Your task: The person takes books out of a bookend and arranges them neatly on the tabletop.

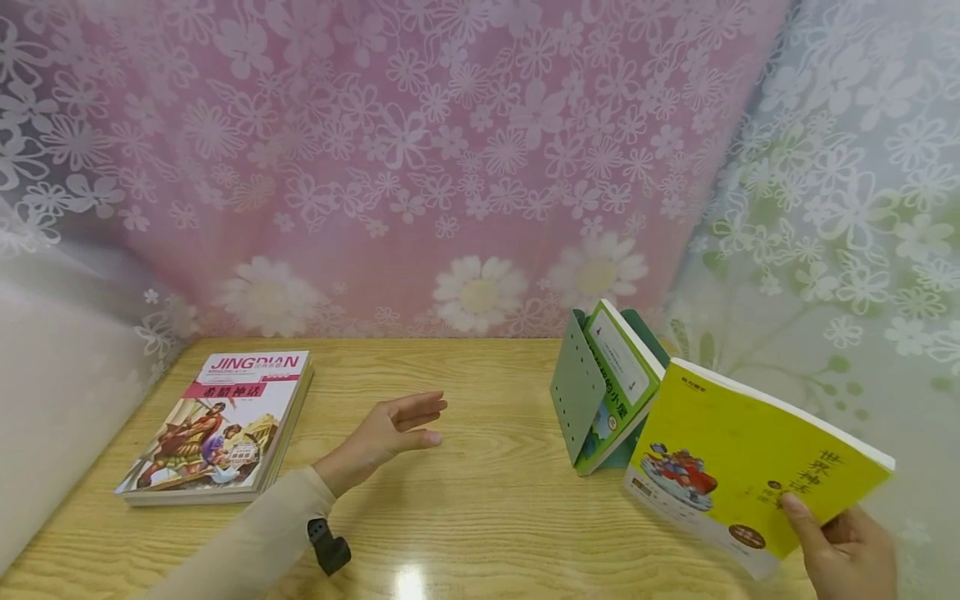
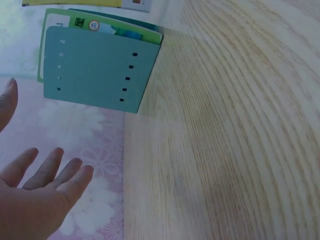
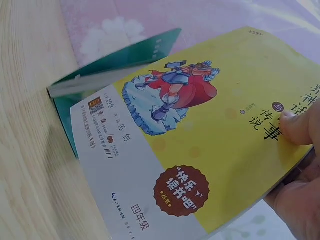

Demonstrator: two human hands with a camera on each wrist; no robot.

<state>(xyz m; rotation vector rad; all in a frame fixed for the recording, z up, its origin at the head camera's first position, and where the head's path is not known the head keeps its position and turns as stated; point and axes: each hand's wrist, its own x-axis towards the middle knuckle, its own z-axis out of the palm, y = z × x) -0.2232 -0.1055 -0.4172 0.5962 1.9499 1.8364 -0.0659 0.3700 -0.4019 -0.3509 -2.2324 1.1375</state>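
Note:
My right hand [image 1: 851, 546] grips a yellow book [image 1: 742, 450] by its edge, thumb on the cover and fingers behind. In the right wrist view the yellow cover [image 3: 215, 115] shows a figure in a red cape and a white band. Left of it stands a green metal bookend [image 1: 573, 392] with a green book [image 1: 618, 375] leaning inside. My left hand [image 1: 386, 433] hovers above the table's middle, holding nothing, its fingers extended and thumb apart. In the left wrist view, those fingers [image 2: 75, 180] are spread below the bookend [image 2: 100, 70].
A short stack of books [image 1: 225, 425], a white illustrated cover on top, lies at the left of the wooden table [image 1: 465, 517]. Flowered pink cloth [image 1: 405, 167] hangs behind, and pale flowered cloth [image 1: 862, 250] borders the right side.

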